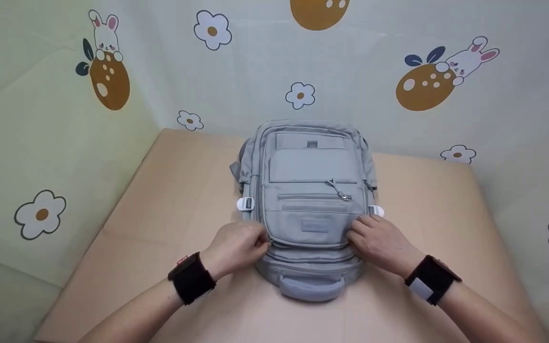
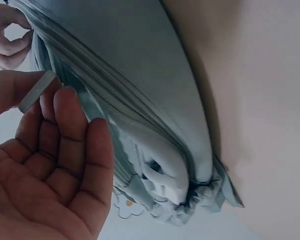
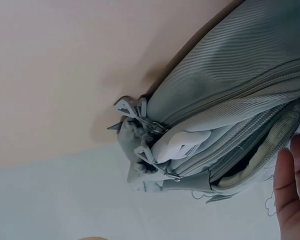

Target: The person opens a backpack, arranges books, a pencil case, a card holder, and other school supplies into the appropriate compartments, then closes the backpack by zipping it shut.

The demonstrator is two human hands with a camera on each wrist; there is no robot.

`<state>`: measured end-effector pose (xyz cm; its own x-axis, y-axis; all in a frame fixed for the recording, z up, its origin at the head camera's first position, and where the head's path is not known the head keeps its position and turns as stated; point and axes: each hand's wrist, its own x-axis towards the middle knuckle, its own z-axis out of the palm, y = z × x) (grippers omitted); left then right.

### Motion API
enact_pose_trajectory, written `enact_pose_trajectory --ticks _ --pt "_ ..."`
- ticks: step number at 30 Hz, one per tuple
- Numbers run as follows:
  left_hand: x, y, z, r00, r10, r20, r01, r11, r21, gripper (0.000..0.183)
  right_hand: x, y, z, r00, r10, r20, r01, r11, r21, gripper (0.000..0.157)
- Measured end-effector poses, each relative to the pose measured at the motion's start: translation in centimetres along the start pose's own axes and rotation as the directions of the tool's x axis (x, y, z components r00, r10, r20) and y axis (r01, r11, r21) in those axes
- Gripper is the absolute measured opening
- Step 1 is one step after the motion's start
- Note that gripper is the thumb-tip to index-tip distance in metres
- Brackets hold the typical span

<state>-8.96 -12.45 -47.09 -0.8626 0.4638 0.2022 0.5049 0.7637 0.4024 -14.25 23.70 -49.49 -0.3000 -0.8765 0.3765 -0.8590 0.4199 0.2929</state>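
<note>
A grey backpack (image 1: 315, 166) lies on its back, its carry handle (image 1: 311, 289) toward me. At the bag's left front edge, my left hand (image 1: 236, 245) pinches a grey zipper pull (image 2: 37, 92) between thumb and forefinger; its other fingers curl loosely. My right hand (image 1: 384, 245) grips the front panel's edge on the opposite side, fingertips curled on the fabric. Along the right side the zipped compartment gapes, showing a dark opening (image 3: 245, 160). Only some right-hand fingers (image 3: 285, 185) show in the right wrist view.
The bag rests on a beige tabletop (image 1: 169, 190). A patterned cloth (image 1: 255, 71) with flowers and rabbits hangs behind and to the left. White strap buckles (image 1: 245, 204) sit on both sides of the bag, and zipper pulls (image 3: 125, 107) dangle near its far right end.
</note>
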Motion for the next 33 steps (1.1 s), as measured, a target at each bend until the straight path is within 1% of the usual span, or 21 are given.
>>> enact_pose_trajectory --ticks 5,9,13,17,20,24,26,27,29,30,32,33 --pt "0.2 1.3 0.4 1.0 0.0 0.017 0.001 1.0 -0.024 0.006 0.0 0.0 -0.4 0.999 0.015 -0.035 -0.014 1.0 0.023 0.017" --pt "0.7 2.4 1.0 0.999 0.042 0.004 -0.042 0.999 -0.016 0.006 0.2 -0.1 -0.7 0.999 0.015 -0.043 -0.014 1.0 0.019 0.011" --pt "1.4 3.5 1.8 0.997 0.082 -0.005 -0.082 0.997 0.012 0.008 0.3 -0.1 -0.7 0.999 0.009 -0.053 -0.008 1.0 0.016 0.006" --pt "1.9 4.3 2.5 0.995 0.104 -0.001 -0.104 0.994 0.037 0.008 0.4 -0.2 -0.6 0.998 0.008 -0.068 -0.007 1.0 0.023 0.006" --pt "2.0 4.5 2.7 0.994 0.111 0.009 -0.112 0.992 0.051 0.008 0.4 -0.3 -0.6 0.996 0.013 -0.085 -0.011 0.999 0.03 0.007" --pt "1.9 4.3 2.5 0.992 0.121 0.025 -0.122 0.991 0.053 0.009 0.4 -0.4 -0.5 0.994 0.016 -0.111 -0.013 0.999 0.03 0.011" --pt "1.8 4.0 2.2 0.991 0.132 0.018 -0.133 0.99 0.046 0.012 0.3 -0.3 -0.5 0.993 0.018 -0.115 -0.015 0.999 0.028 0.012" --pt "1.7 3.8 2.0 0.989 0.148 0.004 -0.148 0.988 0.047 0.013 0.3 -0.3 -0.5 0.993 0.019 -0.114 -0.016 0.999 0.028 0.012" --pt "1.6 3.2 1.7 0.98 0.196 -0.039 -0.193 0.979 0.066 0.012 0.1 -0.3 -0.5 0.993 0.021 -0.117 -0.018 0.999 0.033 0.013" --pt "1.6 2.8 1.6 0.97 0.231 -0.069 -0.225 0.971 0.084 0.01 0.1 -0.3 -0.5 0.993 0.027 -0.114 -0.023 0.999 0.035 0.012" --pt "1.7 1.8 1.6 0.941 0.314 -0.129 -0.297 0.945 0.134 0.008 -0.1 -0.2 -0.6 0.993 0.037 -0.113 -0.033 0.999 0.039 0.013" --pt "1.9 1.2 1.6 0.921 0.358 -0.153 -0.335 0.929 0.161 0.011 -0.1 -0.2 -0.6 0.993 0.041 -0.114 -0.037 0.999 0.04 0.013"
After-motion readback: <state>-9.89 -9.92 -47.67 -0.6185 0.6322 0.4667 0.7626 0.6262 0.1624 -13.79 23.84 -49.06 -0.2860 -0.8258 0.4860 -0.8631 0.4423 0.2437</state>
